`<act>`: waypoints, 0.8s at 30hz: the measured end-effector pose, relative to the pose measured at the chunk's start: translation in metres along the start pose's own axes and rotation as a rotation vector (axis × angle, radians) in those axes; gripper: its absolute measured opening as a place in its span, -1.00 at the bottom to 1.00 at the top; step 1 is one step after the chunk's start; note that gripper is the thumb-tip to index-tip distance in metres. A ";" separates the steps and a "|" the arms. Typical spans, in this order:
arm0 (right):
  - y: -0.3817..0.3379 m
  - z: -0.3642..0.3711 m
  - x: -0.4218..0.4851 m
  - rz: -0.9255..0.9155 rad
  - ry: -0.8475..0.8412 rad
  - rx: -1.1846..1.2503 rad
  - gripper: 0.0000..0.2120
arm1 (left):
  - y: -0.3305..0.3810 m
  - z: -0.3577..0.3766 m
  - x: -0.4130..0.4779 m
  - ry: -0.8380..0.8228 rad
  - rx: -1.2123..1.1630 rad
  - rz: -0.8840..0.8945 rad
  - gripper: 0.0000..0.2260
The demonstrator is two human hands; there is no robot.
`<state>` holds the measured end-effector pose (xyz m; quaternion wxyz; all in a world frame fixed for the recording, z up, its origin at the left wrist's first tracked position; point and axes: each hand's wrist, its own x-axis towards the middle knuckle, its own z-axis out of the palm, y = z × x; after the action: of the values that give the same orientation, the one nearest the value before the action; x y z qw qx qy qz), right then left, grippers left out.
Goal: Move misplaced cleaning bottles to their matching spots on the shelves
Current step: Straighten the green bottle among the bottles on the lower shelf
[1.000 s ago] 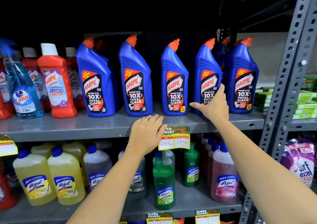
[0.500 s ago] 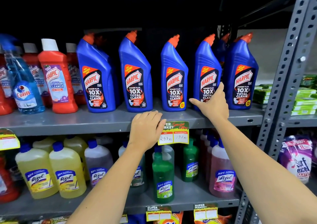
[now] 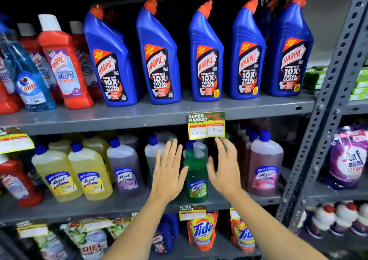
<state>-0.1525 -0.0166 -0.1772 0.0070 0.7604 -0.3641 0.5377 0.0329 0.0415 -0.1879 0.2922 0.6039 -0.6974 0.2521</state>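
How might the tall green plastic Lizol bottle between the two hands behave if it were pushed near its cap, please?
The tall green plastic Lizol bottle looks narrow-based, so it would probably tip rather than slide. It appears nearly full, so likely heavy for its size. Its smooth walls may be slippery.

We cannot read the handwritten second price on the price tag (image 3: 206,125); the first looks like 297. The green bottle (image 3: 196,177) in the lower middle is half covered by the left hand (image 3: 168,172) and right hand (image 3: 225,170), both smeared by motion. A spray bottle (image 3: 23,74) at the left edge loses its trigger head to blur. Packets (image 3: 87,239) at the bottom are cut off (labels mostly unreadable).
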 end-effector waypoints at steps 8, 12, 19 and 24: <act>-0.002 0.030 -0.034 0.502 -0.369 0.140 -0.22 | -0.010 0.057 -0.088 -0.528 -0.083 -0.143 -0.47; -0.013 0.050 -0.051 0.572 -0.410 0.142 -0.10 | -0.009 0.073 -0.110 -0.960 0.013 -0.176 -0.26; -0.027 0.077 -0.058 0.715 -0.344 0.035 0.08 | -0.005 0.081 -0.123 -0.954 0.108 -0.163 -0.31; -0.025 0.083 -0.060 0.721 -0.327 0.021 0.07 | -0.008 0.083 -0.125 -0.951 0.095 -0.167 -0.33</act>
<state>-0.0800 0.0013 -0.2517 -0.2483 0.6593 -0.5986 0.3812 0.0445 0.0690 -0.3352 -0.0677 0.7186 -0.6907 -0.0447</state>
